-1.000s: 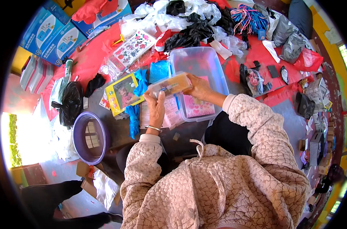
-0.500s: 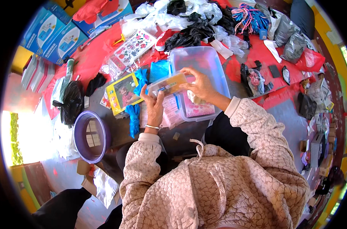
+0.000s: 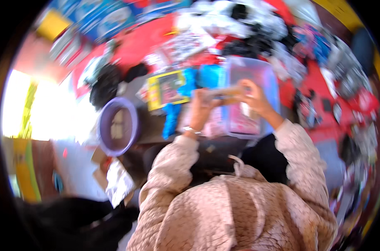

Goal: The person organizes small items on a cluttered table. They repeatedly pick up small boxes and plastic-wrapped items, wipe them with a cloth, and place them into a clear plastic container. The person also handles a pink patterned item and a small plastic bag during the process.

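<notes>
Between my two hands is a small flat oblong box point(image 3: 224, 93), clear toward the left and golden brown toward the right; motion blurs its details. My left hand point(image 3: 201, 105), with a bracelet at the wrist, grips its left end. The right end is held in the fingers of my right hand point(image 3: 254, 99). Under and beyond the right hand stands a clear plastic bin point(image 3: 270, 77) with a pink patterned package point(image 3: 243, 124) inside. Left of my left hand lie a yellow-edged picture pack point(image 3: 153, 97) and a blue plastic bag point(image 3: 171, 121).
A purple basin point(image 3: 135, 125) stands at the table's left edge. Black bags point(image 3: 105, 91) lie behind it. White and black plastic bags point(image 3: 223, 19) heap along the back on red cloth point(image 3: 146, 37). Blue boxes point(image 3: 108, 23) are stacked at the far left. An open carton point(image 3: 100, 178) sits below.
The view has shifted, so the scene sits further right and is blurred. The box stays in both hands, turned nearer level, with my left fingers now closed more around its end.
</notes>
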The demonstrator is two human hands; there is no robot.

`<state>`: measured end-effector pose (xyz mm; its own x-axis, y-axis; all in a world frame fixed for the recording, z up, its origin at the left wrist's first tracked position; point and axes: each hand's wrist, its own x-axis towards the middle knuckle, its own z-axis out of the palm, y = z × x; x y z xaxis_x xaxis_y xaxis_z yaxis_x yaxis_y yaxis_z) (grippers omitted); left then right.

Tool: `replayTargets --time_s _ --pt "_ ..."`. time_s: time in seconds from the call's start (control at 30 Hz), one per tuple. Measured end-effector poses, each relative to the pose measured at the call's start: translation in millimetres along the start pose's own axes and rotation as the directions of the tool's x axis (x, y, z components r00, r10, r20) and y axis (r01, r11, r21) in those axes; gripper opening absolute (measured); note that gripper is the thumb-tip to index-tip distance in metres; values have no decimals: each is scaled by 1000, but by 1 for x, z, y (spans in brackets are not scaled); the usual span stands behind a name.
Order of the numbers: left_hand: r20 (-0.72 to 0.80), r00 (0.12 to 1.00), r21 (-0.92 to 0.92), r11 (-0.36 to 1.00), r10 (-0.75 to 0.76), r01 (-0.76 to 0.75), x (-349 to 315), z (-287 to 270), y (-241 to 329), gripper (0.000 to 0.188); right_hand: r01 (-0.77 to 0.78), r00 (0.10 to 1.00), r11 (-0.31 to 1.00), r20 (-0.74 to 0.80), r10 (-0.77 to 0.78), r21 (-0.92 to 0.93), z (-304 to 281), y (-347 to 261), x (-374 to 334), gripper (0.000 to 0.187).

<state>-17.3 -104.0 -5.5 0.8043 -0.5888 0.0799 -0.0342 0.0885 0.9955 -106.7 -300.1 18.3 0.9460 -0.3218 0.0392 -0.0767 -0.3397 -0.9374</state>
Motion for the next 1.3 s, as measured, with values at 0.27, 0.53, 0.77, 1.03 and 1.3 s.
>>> replayTargets --time_s 0.27,0.53,0.77,1.03,1.3 --pt "57 998 -94 995 16 -11 -3 0 -1 48 -47 993 992 -104 60 121 6 -9 -5 38" --pt "84 988 -309 939 -130 150 -14 -2 20 35 -107 994 900 24 107 422 5 -16 -12 34" --pt "74 997 -320 947 -3 27 0 2 -18 17 -110 994 948 53 99 297 -5 -3 -4 35" --pt "58 978 -245 947 -199 207 -1 17 11 46 -168 985 918 21 172 358 -7 -15 -5 16" --pt "-20 993 -119 987 -113 110 -3 12 0 22 -175 979 942 -48 197 287 3 -21 -11 20"
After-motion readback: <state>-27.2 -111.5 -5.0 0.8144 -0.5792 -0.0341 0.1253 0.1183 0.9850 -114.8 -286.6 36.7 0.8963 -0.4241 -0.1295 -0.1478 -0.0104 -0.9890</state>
